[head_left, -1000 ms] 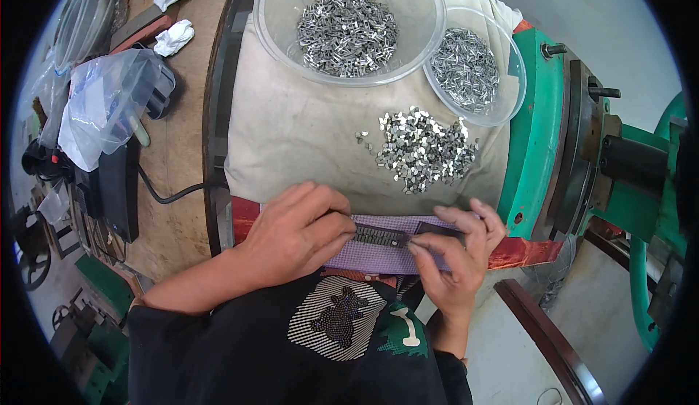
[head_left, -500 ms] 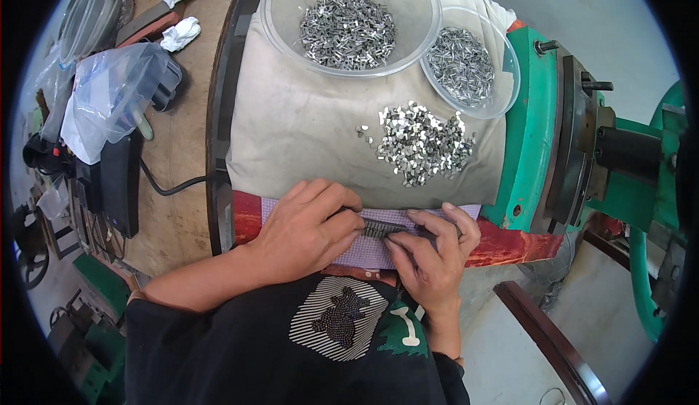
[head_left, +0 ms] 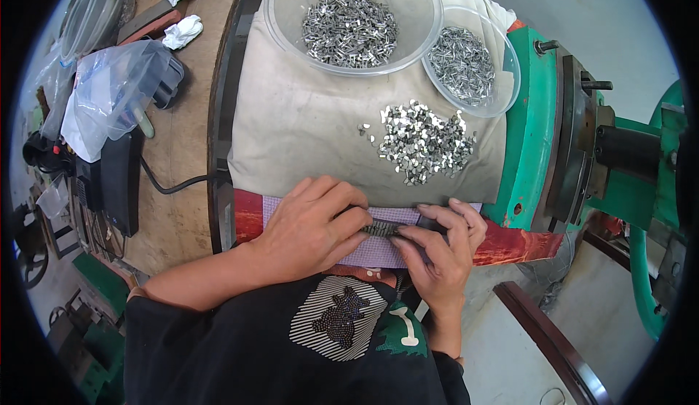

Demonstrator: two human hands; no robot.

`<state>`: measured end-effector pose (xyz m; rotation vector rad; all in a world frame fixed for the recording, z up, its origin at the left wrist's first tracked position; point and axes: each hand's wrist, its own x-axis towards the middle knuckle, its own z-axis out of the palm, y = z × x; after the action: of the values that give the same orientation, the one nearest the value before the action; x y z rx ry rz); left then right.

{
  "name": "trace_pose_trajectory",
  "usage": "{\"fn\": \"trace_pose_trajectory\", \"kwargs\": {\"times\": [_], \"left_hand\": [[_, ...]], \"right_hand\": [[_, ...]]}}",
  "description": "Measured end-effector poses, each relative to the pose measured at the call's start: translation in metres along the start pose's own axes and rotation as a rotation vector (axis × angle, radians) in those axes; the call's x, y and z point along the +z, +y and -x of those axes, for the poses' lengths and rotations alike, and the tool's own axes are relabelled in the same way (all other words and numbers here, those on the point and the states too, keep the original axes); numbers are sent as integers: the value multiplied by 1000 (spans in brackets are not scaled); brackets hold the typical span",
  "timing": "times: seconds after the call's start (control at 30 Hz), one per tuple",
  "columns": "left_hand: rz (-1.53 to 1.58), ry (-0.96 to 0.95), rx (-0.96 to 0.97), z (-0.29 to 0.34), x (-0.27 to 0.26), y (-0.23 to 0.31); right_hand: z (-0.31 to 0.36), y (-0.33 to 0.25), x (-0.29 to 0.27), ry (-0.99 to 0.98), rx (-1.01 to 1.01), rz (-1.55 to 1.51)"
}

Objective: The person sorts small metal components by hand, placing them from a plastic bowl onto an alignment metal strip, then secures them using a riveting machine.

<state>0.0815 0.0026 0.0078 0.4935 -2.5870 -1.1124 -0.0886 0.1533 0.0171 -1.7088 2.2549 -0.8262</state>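
Note:
Between my two hands lies a short row of small dark metal pieces (head_left: 381,229), packed side by side like a ribbed strip. My left hand (head_left: 312,219) is closed on the row's left end with thumb and fingertips. At the right end, the thumb and index finger of my right hand (head_left: 441,248) pinch it, the other fingers bent above. My fingers hide both ends. Under the row is a purple checked cloth (head_left: 375,253). Just beyond my hands, a loose heap of small shiny metal pieces (head_left: 424,143) is spread on a beige cloth (head_left: 306,143).
At the back stand a large clear tub (head_left: 422,48) and a smaller clear tub (head_left: 512,92), both holding many small metal parts. Green machinery (head_left: 526,136) borders the right. On the left, a wooden table (head_left: 178,208) carries plastic bags (head_left: 120,88), a black box (head_left: 120,179) and a cable (head_left: 178,190).
Both hands have shifted slightly to the right along with the row. The fingers of my right hand have lifted a little, and the row's ribbed pieces show more plainly.

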Motion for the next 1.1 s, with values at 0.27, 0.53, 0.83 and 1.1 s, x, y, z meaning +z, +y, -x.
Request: {"fn": "trace_pose_trajectory", "kwargs": {"times": [0.27, 0.53, 0.83, 1.1], "left_hand": [[-17, -24, 67, -8, 8, 1], [-21, -11, 76, -8, 10, 1], [60, -36, -11, 0, 2, -1], [66, -11, -7, 3, 1, -5]], "right_hand": [[7, 5, -4, 34, 16, -3], [6, 5, 3, -3, 25, 17], [-4, -1, 1, -20, -5, -2], [-4, -10, 5, -35, -134, 166]]}}
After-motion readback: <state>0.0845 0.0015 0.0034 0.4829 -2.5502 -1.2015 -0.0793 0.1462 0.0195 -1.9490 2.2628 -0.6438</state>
